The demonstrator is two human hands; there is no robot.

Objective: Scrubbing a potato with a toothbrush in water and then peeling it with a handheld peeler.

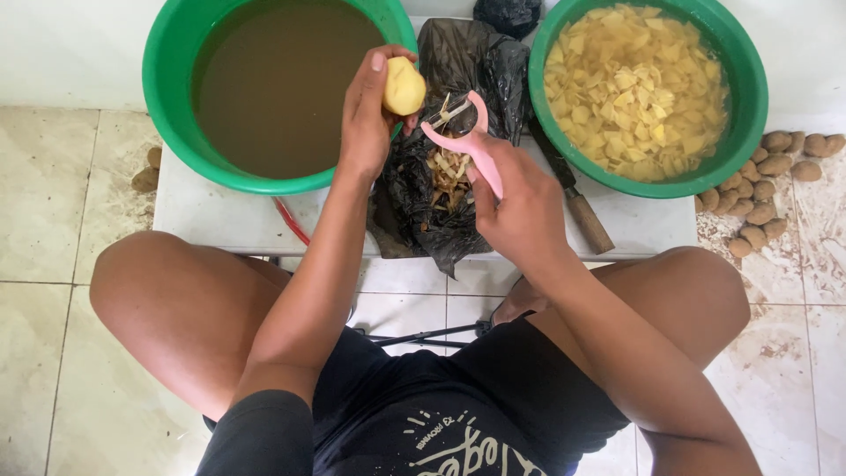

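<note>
left hand [366,119] grasps peeled potato [404,85] above black bag [458,141] | right hand [520,207] clenched on pink peeler [465,141], over bag | peels [448,176] on bag | murky-water basin [273,88] left of bag | cut-potato basin [648,92] right | knife [573,194] just right of bag

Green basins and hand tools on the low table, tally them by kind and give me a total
Green basins: 2, one of murky water, one of cut potato pieces
Pink peeler: 1
Wooden-handled knife: 1
Total: 4
</note>
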